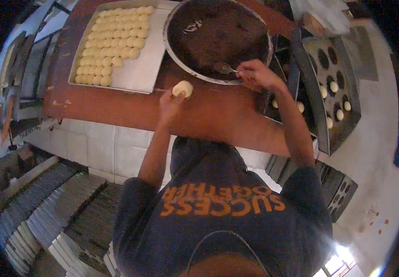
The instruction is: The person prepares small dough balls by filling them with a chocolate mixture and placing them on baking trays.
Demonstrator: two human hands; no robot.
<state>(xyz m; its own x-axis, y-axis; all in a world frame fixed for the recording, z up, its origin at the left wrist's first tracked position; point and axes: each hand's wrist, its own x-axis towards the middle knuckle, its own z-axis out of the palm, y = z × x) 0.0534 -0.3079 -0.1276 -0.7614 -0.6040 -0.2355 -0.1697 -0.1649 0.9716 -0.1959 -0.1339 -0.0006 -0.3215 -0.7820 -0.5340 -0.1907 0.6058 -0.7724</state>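
Note:
My left hand [172, 103] holds a pale flattened piece of dough [183, 88] over the front of the wooden table [218, 122]. My right hand [257, 74] grips a metal spoon [228, 69], whose head is at the near part of the dark brown mass [213, 37] in a large round basin [174, 58]. Left of the basin, a metal tray [140, 77] holds rows of pale dough balls [111, 41], with bare metal showing at its front right.
On the right, dark baking pans with round cups [328, 101] hold several dough balls. Stacked metal trays [61, 207] stand low at the left, and more cupped pans [340, 198] lie below at the right.

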